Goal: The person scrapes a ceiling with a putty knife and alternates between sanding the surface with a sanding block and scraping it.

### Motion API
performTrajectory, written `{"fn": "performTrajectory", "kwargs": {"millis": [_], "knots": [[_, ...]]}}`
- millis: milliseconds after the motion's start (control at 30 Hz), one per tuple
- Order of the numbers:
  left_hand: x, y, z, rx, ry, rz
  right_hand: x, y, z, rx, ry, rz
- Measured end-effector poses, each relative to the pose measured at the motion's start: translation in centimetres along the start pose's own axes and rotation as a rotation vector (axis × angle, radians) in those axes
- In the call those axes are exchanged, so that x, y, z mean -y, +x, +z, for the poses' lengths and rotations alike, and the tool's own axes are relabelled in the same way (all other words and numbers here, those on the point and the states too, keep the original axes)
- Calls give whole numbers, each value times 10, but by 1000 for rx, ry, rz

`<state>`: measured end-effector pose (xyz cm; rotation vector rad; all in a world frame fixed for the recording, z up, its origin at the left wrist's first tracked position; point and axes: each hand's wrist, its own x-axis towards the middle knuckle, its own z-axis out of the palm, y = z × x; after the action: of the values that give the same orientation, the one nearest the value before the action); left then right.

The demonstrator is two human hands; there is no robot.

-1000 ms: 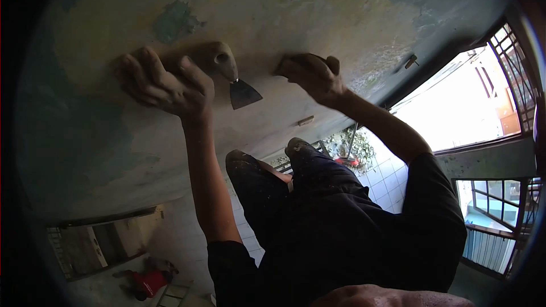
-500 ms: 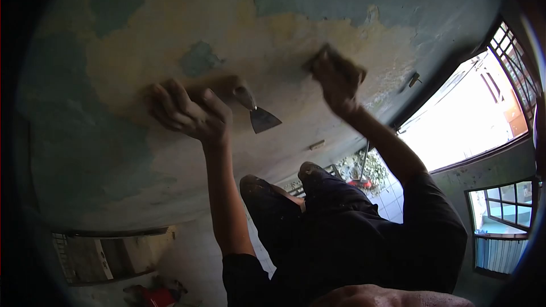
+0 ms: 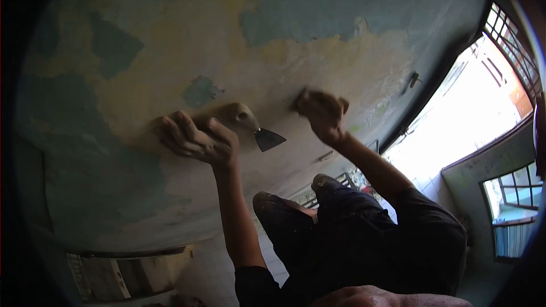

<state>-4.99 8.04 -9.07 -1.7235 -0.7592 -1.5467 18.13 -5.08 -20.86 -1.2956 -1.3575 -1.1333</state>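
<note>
Fingers spread and bent lightly, my left hand [image 3: 199, 143] rests against the patchy wall [image 3: 273, 71], where green paint gives way to bare yellowish plaster. Just right of its thumb is a scraper [image 3: 269, 140], with a pale handle that has a hole in its end and a dark triangular blade pointing down and right. My left fingers are not around it. Farther right, my right hand [image 3: 326, 116] presses at the wall, slightly blurred, its fingers closed over something dark and flat; I cannot tell what it is.
A bright opening [image 3: 438, 116] with a barred grille is at the right, above a small paned window [image 3: 515, 199]. A latch-like fitting [image 3: 414, 80] sticks out of the wall near it. Pale floor tiles [image 3: 276, 264] show below, beside my legs. Another barred opening [image 3: 131, 276] is at lower left.
My right hand has swept down and a little left along the wall. My left hand keeps its place beside the scraper. The whole view has shifted, so the wall appears lower.
</note>
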Motion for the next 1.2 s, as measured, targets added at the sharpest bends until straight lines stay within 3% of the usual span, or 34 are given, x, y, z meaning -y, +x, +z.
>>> {"fn": "performTrajectory", "kwargs": {"millis": [67, 133, 200, 267, 333, 467, 600, 700, 800, 933, 1033, 1200], "knots": [[1, 0, -3, -18, -1, -22, 4, 54, -15, -88, -84, 140], [1, -4, -7, 19, 10, -31, 23, 46, -10, -37, -93, 261], [3, -2, -1, 2, 11, -11, 36, 11, 2, -100, -25, 194], [0, -2, -1, -8, 10, -9, 31, -4, -1, -7, 46, 208], [-4, -2, 2, -6, 0, 0, 15, 14, -6, -23, 58, 111], [-5, -7, 2, -15, 16, 3, 26, 21, -3, -39, -39, 280], [-3, -2, -1, -10, 8, 5, 31, -4, -7, 5, 48, 180], [-1, 4, -1, -2, 11, 12, 30, 30, -11, -27, 47, 198], [3, -1, -3, -4, 27, 1, 48, 15, -6, 14, 16, 297], [5, 4, -1, -24, 16, 45, 33, 15, -6, 8, 78, 210], [-3, 0, 0, -6, 23, 12, 29, 35, -8, -7, 17, 321], [-7, 0, 3, -30, 26, 31, 35, -17, -5, 90, 91, 333]]}}
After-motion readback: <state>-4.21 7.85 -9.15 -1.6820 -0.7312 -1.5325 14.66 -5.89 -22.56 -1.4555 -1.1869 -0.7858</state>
